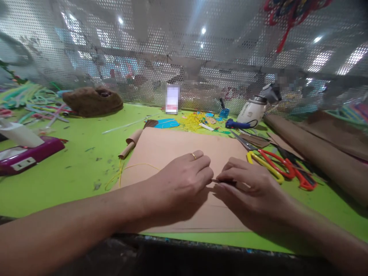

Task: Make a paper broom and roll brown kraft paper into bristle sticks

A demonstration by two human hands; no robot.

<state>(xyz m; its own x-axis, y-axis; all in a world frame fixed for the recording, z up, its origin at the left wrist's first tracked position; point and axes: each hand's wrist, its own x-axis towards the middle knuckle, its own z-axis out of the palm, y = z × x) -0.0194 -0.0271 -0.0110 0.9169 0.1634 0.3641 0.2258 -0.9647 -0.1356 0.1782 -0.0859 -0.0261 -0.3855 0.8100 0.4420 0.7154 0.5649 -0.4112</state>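
With left hand and right hand over brown paper, pinched a thin dark strip between fingertips (likely partly shaped, unfinished).

The right hand hides part of the thin dark piece. The left edge cuts off the purple power strip. The far phone looks too blurry to read.
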